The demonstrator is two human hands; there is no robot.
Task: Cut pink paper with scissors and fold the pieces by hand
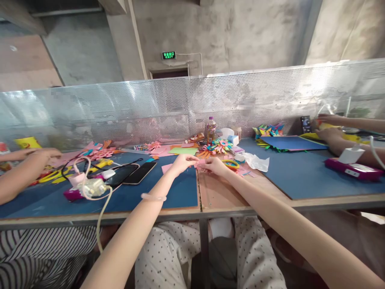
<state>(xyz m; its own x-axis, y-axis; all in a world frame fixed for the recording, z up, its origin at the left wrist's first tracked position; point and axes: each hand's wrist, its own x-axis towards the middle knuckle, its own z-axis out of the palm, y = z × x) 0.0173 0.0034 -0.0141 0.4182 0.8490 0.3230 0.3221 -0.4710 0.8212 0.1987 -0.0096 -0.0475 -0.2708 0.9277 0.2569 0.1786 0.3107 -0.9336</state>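
A small piece of pink paper (199, 163) is between my two hands, above the seam where the blue and bare wood table surfaces meet. My left hand (183, 165), with a pale bangle (153, 197) on its forearm, pinches the paper's left side. From the right, my right hand (217, 166) has its fingers closed on the same paper. Just behind my right hand lie yellow-handled scissors (231, 164). A pink sheet (166, 168) lies left of my left hand, and a green sheet (183, 151) lies beyond it. The fingertips are small and partly blurred.
Colourful paper flowers (221, 146), a purple-capped bottle (211, 129) and crumpled white plastic (256, 161) stand or lie behind. Left are a phone (140, 173) and plugged-in cables (93, 187). Co-workers' arms (22, 170) reach in from both sides. A perforated metal screen (168, 108) borders the table.
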